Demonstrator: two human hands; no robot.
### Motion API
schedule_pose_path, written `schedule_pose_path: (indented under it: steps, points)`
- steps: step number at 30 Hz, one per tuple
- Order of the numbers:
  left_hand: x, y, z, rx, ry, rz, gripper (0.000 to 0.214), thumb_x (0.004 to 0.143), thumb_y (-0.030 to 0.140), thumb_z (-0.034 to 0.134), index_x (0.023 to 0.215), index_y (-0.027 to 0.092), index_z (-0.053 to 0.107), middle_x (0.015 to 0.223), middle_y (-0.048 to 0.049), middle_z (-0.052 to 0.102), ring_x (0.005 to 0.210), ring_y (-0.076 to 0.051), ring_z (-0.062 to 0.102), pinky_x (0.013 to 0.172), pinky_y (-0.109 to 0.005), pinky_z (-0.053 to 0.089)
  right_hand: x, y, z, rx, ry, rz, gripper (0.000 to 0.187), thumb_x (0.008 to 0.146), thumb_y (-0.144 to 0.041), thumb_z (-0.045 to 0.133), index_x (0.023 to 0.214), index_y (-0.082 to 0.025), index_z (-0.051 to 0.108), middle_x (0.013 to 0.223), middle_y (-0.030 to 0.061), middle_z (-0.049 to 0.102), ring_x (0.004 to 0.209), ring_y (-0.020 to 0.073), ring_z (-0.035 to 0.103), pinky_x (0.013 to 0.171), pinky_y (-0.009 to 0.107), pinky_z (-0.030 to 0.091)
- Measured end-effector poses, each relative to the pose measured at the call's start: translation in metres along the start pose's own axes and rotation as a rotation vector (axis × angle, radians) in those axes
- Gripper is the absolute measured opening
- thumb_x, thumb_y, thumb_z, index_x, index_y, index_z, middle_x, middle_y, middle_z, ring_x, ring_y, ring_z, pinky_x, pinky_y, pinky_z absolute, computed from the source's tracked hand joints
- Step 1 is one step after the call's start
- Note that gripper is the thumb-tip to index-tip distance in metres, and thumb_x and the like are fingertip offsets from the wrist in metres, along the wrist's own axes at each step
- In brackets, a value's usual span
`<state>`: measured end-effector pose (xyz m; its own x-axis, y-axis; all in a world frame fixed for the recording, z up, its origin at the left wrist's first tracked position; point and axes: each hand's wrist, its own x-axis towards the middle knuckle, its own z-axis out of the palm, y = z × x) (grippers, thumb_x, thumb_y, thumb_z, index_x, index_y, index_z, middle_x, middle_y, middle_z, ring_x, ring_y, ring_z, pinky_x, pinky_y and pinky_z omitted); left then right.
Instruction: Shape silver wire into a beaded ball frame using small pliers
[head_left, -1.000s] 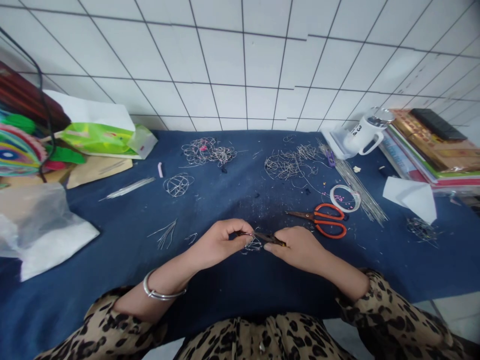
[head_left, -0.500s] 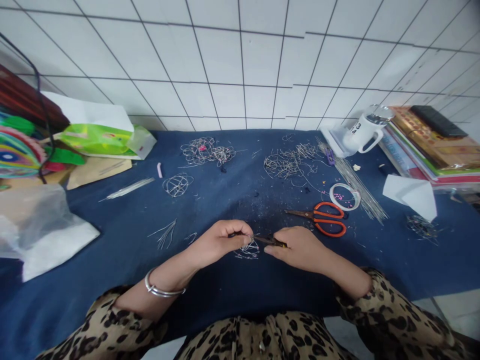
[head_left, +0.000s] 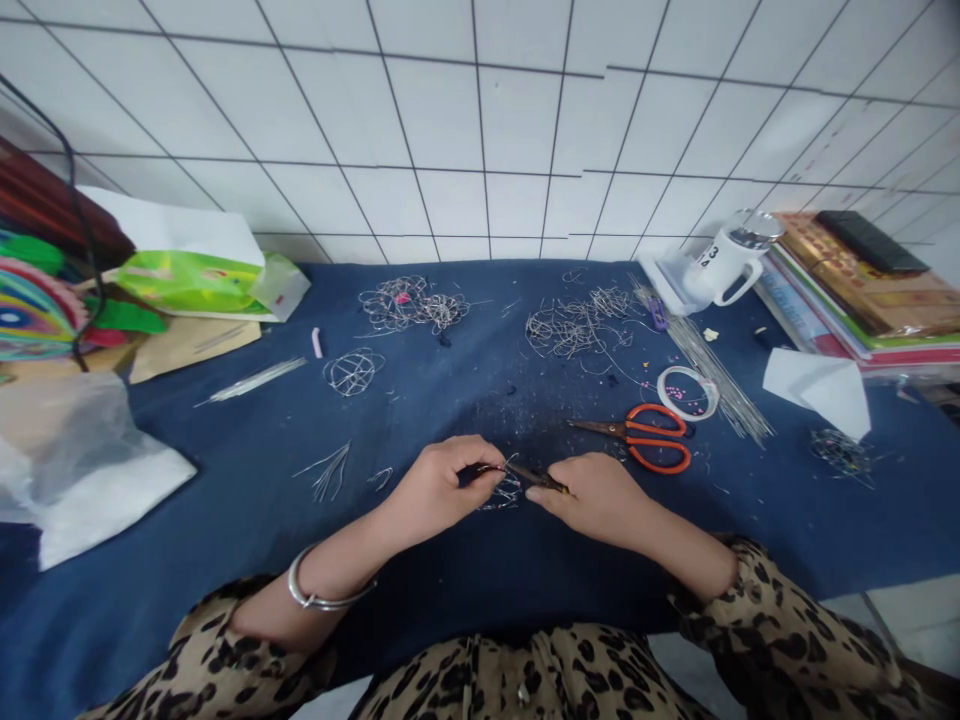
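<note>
Over the middle of the blue cloth, my left hand pinches a small tangled wire piece between thumb and fingers. My right hand is closed on a thin dark tool, whose tip reaches into the wire piece. The two hands almost touch. A silver bangle sits on my left wrist.
Orange-handled scissors lie just beyond my right hand, next to a tape ring and a bundle of straight wires. Wire tangles lie farther back. A white mug, stacked books and bags line the sides.
My hands have barely shifted. The wire piece turned a little between my left fingers while the tool stayed in it.
</note>
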<state>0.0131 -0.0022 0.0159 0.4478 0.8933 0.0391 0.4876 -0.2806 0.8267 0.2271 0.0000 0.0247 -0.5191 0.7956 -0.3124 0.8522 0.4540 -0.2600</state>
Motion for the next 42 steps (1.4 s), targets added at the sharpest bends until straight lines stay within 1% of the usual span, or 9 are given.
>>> schedule_pose_path:
  steps: [6, 11, 18, 25, 29, 33, 37, 42]
  points:
    - [-0.003, -0.001, 0.001, 0.117, 0.093, 0.149, 0.011, 0.081, 0.013, 0.052, 0.082, 0.017, 0.062, 0.075, -0.0028, 0.063, 0.074, -0.015, 0.056, 0.075, -0.030, 0.041, -0.001, 0.000, -0.003, 0.029, -0.030, 0.005, 0.052, 0.086, -0.058, 0.030, 0.065, -0.019, 0.057, 0.060, 0.0016, 0.060, 0.058, 0.0135, 0.055, 0.047, 0.025, 0.016]
    - [-0.003, -0.003, 0.001, 0.112, 0.098, 0.211, 0.011, 0.082, 0.015, 0.052, 0.085, 0.017, 0.062, 0.075, -0.0039, 0.064, 0.073, -0.016, 0.057, 0.073, -0.031, 0.043, -0.003, 0.001, -0.001, 0.039, -0.022, -0.004, 0.052, 0.085, -0.059, 0.030, 0.065, -0.019, 0.056, 0.060, 0.0014, 0.060, 0.057, 0.0133, 0.055, 0.048, 0.025, 0.015]
    - [-0.004, -0.007, 0.000, 0.096, 0.095, 0.241, 0.008, 0.081, 0.014, 0.055, 0.084, 0.016, 0.062, 0.076, -0.0043, 0.065, 0.074, -0.016, 0.059, 0.073, -0.032, 0.043, -0.004, 0.002, 0.003, 0.032, 0.012, -0.041, 0.049, 0.086, -0.058, 0.032, 0.066, -0.019, 0.055, 0.063, 0.0016, 0.061, 0.058, 0.0134, 0.055, 0.049, 0.025, 0.017]
    - [-0.004, -0.007, 0.000, 0.090, 0.089, 0.264, 0.008, 0.079, 0.011, 0.057, 0.083, 0.016, 0.061, 0.074, -0.0034, 0.065, 0.073, -0.015, 0.059, 0.072, -0.031, 0.043, -0.005, 0.002, 0.002, 0.030, 0.056, -0.085, 0.042, 0.086, -0.054, 0.037, 0.069, -0.019, 0.053, 0.070, 0.0010, 0.061, 0.063, 0.0128, 0.056, 0.053, 0.024, 0.023]
    - [-0.004, -0.007, 0.000, 0.084, 0.079, 0.248, 0.007, 0.079, 0.012, 0.056, 0.083, 0.016, 0.061, 0.075, -0.0038, 0.064, 0.074, -0.015, 0.059, 0.072, -0.031, 0.043, -0.006, 0.001, 0.003, -0.006, 0.126, -0.084, 0.036, 0.085, -0.050, 0.041, 0.072, -0.019, 0.054, 0.072, 0.0012, 0.058, 0.067, 0.0131, 0.054, 0.056, 0.025, 0.027]
    - [-0.005, -0.007, -0.001, 0.074, 0.057, 0.224, 0.008, 0.080, 0.012, 0.055, 0.084, 0.016, 0.061, 0.075, -0.0038, 0.064, 0.073, -0.015, 0.058, 0.072, -0.031, 0.043, -0.006, 0.000, 0.007, -0.060, 0.193, -0.086, 0.035, 0.086, -0.048, 0.041, 0.074, -0.018, 0.055, 0.074, 0.0028, 0.057, 0.073, 0.0155, 0.053, 0.063, 0.027, 0.031]
    - [-0.004, -0.008, -0.001, 0.071, 0.046, 0.216, 0.008, 0.080, 0.013, 0.055, 0.084, 0.016, 0.061, 0.074, -0.0037, 0.063, 0.072, -0.015, 0.058, 0.072, -0.030, 0.043, -0.005, -0.001, 0.011, -0.093, 0.227, -0.077, 0.035, 0.087, -0.047, 0.040, 0.076, -0.018, 0.056, 0.075, 0.0039, 0.056, 0.074, 0.0165, 0.053, 0.066, 0.028, 0.032]
    - [-0.004, -0.008, -0.001, 0.066, 0.052, 0.212, 0.009, 0.081, 0.014, 0.054, 0.084, 0.016, 0.062, 0.075, -0.0038, 0.063, 0.071, -0.015, 0.057, 0.070, -0.030, 0.043, -0.005, -0.001, 0.016, -0.061, 0.250, -0.042, 0.037, 0.087, -0.048, 0.040, 0.074, -0.018, 0.056, 0.074, 0.0033, 0.056, 0.072, 0.0154, 0.052, 0.065, 0.027, 0.032]
